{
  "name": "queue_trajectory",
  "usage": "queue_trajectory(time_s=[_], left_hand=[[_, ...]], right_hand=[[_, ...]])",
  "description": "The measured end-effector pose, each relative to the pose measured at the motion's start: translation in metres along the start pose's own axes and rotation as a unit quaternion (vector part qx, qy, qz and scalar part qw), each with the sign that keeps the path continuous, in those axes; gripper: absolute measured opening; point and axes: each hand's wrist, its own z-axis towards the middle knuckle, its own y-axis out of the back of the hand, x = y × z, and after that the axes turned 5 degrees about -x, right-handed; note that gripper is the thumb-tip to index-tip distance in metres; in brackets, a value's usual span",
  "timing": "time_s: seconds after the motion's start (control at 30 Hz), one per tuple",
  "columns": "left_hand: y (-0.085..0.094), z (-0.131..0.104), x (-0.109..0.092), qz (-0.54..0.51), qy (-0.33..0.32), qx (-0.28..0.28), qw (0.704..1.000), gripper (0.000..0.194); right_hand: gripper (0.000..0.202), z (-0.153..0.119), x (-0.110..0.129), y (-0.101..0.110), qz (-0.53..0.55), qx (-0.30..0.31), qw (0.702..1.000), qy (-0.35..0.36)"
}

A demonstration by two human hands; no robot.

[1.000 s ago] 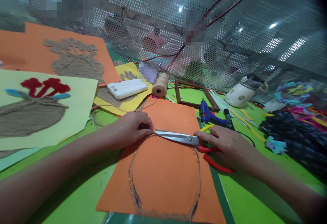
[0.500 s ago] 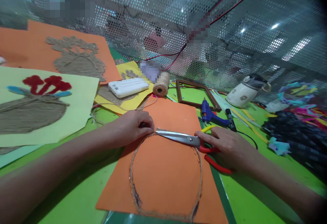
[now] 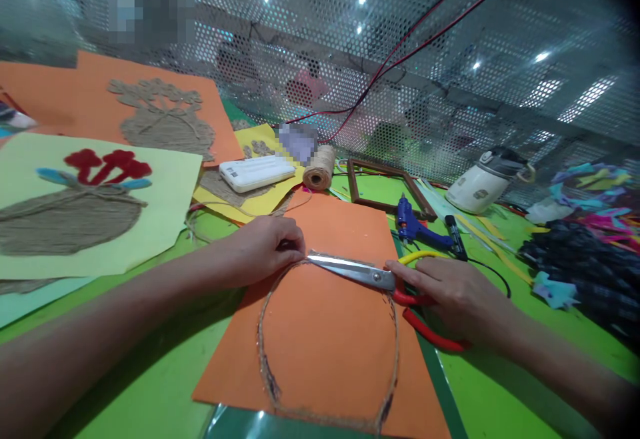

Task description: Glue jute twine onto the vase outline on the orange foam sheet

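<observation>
My right hand point(image 3: 457, 292) grips a pair of scissors point(image 3: 353, 271) with red and yellow handles. Their blades point left across an orange sheet point(image 3: 327, 352), the tips close to my left fingers. My left hand point(image 3: 275, 242) is closed in a pinch at the upper left of a jar-shaped outline of jute twine point(image 3: 261, 339) on the sheet. The pinched end appears to be the twine, though the fingers hide most of it. Dark marks show along the outline's lower corners.
Behind the sheet are a twine spool point(image 3: 320, 167), a white power bank point(image 3: 257, 172) and a brown frame point(image 3: 355, 185). A blue glue gun point(image 3: 417, 225), black marker point(image 3: 456, 237) and tilted bottle point(image 3: 480, 182) lie right. Finished twine pictures point(image 3: 167, 132) lie left. A perforated metal screen point(image 3: 320, 45) stands behind.
The view has shifted slightly, moving things a little to the right in the picture. The scissor handles look slightly wider apart. My left hand keeps its pinch near the blade tips.
</observation>
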Motion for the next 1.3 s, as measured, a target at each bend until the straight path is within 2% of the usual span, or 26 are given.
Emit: queue_trajectory(time_s=[0.23, 0.57, 0.87, 1.07, 1.3], left_hand=[[-0.001, 0.0, -0.002, 0.002, 0.004, -0.009, 1.0, 0.017], [0.0, -0.001, -0.004, 0.017, 0.008, -0.011, 1.0, 0.015], [-0.001, 0.001, -0.001, 0.034, 0.008, -0.011, 0.999, 0.013], [-0.002, 0.001, 0.002, 0.058, -0.022, -0.018, 0.998, 0.015], [0.001, 0.001, -0.001, 0.017, 0.048, -0.068, 0.996, 0.012]], right_hand=[[0.038, 0.003, -0.002, -0.001, 0.01, 0.031, 0.999, -0.014], [0.045, 0.005, -0.001, 0.002, 0.054, 0.03, 0.998, -0.03], [0.045, 0.006, -0.001, 0.004, 0.032, 0.061, 0.997, -0.038], [0.056, 0.0, -0.006, 0.008, 0.054, 0.074, 0.992, -0.091], [0.056, -0.008, -0.011, 0.004, 0.063, 0.067, 0.979, -0.182]])
